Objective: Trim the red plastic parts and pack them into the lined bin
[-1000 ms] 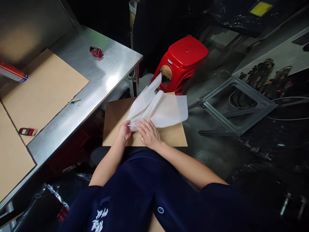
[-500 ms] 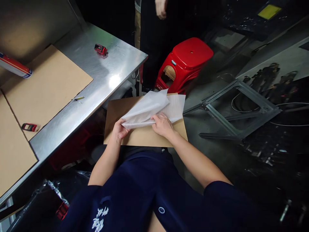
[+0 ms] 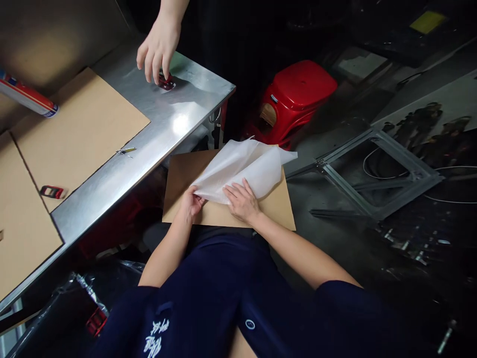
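Observation:
A thin white translucent sheet (image 3: 244,166), creased and partly folded over, lies on a brown cardboard piece (image 3: 219,216) over my lap. My left hand (image 3: 192,203) pinches the sheet's near left corner between thumb and fingers. Across its near edge, my right hand (image 3: 242,201) rests flat with fingers spread, pressing on the sheet. The far right end of the sheet sticks out past the cardboard's edge.
Left stands a metal table (image 3: 149,164) bearing cardboard sheets (image 3: 89,119), a red-and-white can (image 3: 30,94) and small red-black items (image 3: 52,192). A co-worker's hand (image 3: 162,47) reaches over another one. Beyond are a red stool (image 3: 303,84) and a metal frame (image 3: 346,194).
The sheet has bulged and shifted under my hands. My right hand has gone from gripping its edge to lying spread on it. A co-worker's hand has come down over the table.

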`<action>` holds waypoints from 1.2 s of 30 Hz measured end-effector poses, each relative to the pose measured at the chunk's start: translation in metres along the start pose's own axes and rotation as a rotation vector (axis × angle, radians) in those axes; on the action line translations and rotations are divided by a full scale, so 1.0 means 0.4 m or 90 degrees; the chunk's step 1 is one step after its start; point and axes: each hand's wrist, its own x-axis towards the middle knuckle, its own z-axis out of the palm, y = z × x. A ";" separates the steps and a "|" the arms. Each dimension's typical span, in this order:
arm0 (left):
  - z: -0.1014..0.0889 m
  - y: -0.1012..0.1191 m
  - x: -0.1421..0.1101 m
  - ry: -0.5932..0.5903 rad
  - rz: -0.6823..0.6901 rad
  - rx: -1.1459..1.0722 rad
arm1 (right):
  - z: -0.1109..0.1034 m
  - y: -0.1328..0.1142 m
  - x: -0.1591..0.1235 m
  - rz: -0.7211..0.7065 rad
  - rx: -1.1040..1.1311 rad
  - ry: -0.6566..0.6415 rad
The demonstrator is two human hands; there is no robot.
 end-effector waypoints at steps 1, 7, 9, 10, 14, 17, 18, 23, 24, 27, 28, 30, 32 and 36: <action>-0.004 0.015 -0.004 -0.022 0.016 -0.008 | -0.003 0.000 -0.016 0.004 -0.001 -0.011; -0.020 0.082 -0.025 -0.121 0.124 -0.016 | -0.017 -0.009 -0.097 0.049 -0.007 -0.056; -0.024 0.094 -0.022 -0.116 0.167 -0.001 | -0.026 -0.009 -0.113 0.061 -0.006 -0.061; -0.027 0.099 -0.018 -0.105 0.193 0.009 | -0.032 -0.007 -0.120 0.066 -0.006 -0.062; -0.046 0.119 0.008 -0.010 0.320 0.060 | -0.056 -0.001 -0.146 0.075 0.000 -0.069; -0.083 0.137 0.019 0.097 0.413 0.135 | -0.070 -0.001 -0.160 0.072 0.006 -0.076; -0.102 0.143 0.018 0.139 0.443 0.169 | -0.073 -0.002 -0.163 0.072 0.009 -0.079; -0.232 0.148 -0.027 0.328 0.520 0.407 | -0.074 -0.009 -0.181 0.080 0.027 -0.095; -0.257 0.141 -0.039 0.353 0.516 0.457 | -0.074 -0.007 -0.187 0.089 0.031 -0.095; -0.316 0.114 -0.068 0.399 0.487 0.577 | -0.081 0.011 -0.214 0.131 0.045 -0.084; -0.327 0.104 -0.073 0.404 0.476 0.608 | -0.085 0.020 -0.224 0.141 0.046 -0.082; -0.340 0.090 -0.074 0.401 0.455 0.657 | -0.096 0.040 -0.242 0.185 0.101 -0.079; -0.342 0.085 -0.066 0.392 0.434 0.689 | -0.105 0.059 -0.252 0.264 0.197 -0.071; -0.339 0.100 -0.040 0.381 0.389 0.706 | -0.113 0.106 -0.248 0.485 0.257 0.036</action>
